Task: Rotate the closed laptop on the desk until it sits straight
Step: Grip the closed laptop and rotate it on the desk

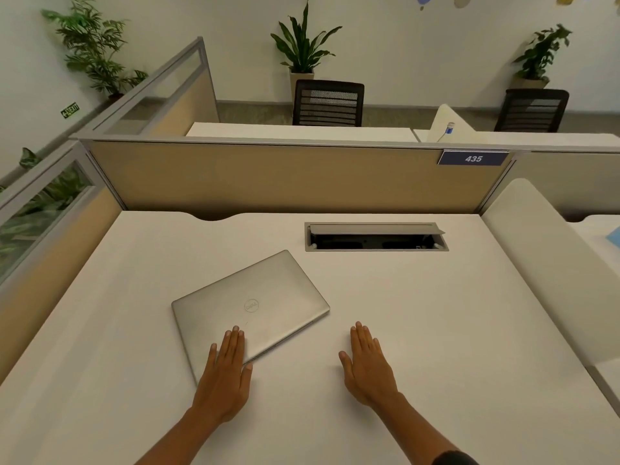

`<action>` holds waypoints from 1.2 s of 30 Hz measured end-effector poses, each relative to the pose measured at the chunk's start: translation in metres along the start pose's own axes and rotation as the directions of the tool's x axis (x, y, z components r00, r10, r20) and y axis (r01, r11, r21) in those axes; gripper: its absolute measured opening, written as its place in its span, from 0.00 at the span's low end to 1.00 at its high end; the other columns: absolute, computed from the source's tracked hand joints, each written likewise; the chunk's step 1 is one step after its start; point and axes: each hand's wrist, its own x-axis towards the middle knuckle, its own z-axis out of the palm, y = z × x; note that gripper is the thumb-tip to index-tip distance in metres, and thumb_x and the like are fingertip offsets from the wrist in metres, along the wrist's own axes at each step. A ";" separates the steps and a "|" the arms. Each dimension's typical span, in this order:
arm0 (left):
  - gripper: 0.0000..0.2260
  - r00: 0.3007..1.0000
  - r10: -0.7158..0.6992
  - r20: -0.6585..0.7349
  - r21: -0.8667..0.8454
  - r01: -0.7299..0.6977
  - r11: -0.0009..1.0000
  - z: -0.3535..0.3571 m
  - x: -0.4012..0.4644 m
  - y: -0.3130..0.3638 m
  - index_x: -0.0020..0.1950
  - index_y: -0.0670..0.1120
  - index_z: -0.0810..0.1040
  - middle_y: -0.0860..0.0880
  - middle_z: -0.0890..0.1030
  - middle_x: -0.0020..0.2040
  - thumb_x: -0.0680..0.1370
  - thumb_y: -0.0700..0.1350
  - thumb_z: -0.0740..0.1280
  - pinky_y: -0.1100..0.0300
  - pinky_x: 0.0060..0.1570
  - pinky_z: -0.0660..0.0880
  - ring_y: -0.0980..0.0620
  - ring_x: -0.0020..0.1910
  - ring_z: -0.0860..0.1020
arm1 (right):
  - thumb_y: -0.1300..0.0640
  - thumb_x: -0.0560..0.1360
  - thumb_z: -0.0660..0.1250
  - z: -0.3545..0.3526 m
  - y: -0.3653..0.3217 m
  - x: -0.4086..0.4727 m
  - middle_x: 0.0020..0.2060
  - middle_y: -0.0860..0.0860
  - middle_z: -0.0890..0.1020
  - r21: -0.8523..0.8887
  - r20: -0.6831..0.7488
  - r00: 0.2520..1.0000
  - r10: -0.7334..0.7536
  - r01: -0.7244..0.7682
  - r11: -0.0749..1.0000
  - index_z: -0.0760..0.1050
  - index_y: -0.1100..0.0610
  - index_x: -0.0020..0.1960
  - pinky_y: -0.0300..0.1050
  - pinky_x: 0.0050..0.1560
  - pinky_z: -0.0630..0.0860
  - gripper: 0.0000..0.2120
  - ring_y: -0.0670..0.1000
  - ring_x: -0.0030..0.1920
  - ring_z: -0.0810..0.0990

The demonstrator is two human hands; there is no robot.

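Laptop (250, 310) closed, skewed on table (436, 330); rotation pending. Left hand (224, 377) flat on near corner, grip released. Right hand (367, 367) flat on table, grasping nothing.

One laptop (250, 305), two hands – left hand (224, 377), right hand (367, 367) – two chairs (328, 103), three plants (302, 45).

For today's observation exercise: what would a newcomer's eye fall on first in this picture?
First, the closed silver laptop lying askew on the white desk, left of centre. Next, the two flat, open hands: the left hand resting on the laptop's near edge, the right hand on bare desk beside it. Behind, an open cable hatch.
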 end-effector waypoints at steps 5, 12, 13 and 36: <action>0.43 1.000 0.002 0.018 0.037 -0.002 0.999 0.001 0.002 -0.002 0.86 0.41 0.38 0.48 0.34 0.85 0.78 0.67 0.32 0.48 0.86 0.36 0.48 0.89 0.40 | 0.44 0.87 0.47 0.001 -0.002 0.001 0.86 0.51 0.42 0.087 -0.011 1.000 0.017 -0.016 0.996 0.43 0.59 0.86 0.46 0.84 0.39 0.33 0.50 0.85 0.40; 0.34 0.975 0.138 -0.172 -0.093 -0.155 0.983 -0.026 0.014 -0.011 0.80 0.38 0.71 0.43 0.77 0.78 0.85 0.61 0.50 0.61 0.85 0.50 0.41 0.80 0.73 | 0.59 0.85 0.62 -0.004 -0.032 0.000 0.73 0.54 0.78 0.669 -0.131 0.939 0.319 -0.154 0.727 0.75 0.60 0.75 0.42 0.76 0.67 0.19 0.54 0.75 0.75; 0.25 0.967 0.126 -0.220 -0.107 -0.152 0.983 -0.033 0.020 -0.014 0.77 0.40 0.77 0.44 0.83 0.72 0.87 0.53 0.57 0.61 0.82 0.61 0.40 0.76 0.78 | 0.60 0.85 0.62 -0.004 -0.039 0.001 0.69 0.54 0.82 0.736 -0.087 0.916 0.391 -0.206 0.645 0.78 0.60 0.72 0.45 0.73 0.72 0.17 0.55 0.71 0.79; 0.28 0.953 -0.258 0.161 -0.358 0.300 0.884 -0.129 0.187 -0.018 0.80 0.39 0.71 0.37 0.68 0.82 0.82 0.47 0.70 0.48 0.80 0.65 0.38 0.81 0.69 | 0.64 0.84 0.61 -0.001 -0.132 0.046 0.56 0.60 0.82 0.782 0.619 0.729 0.292 -0.536 -0.317 0.76 0.61 0.55 0.59 0.67 0.80 0.05 0.61 0.62 0.83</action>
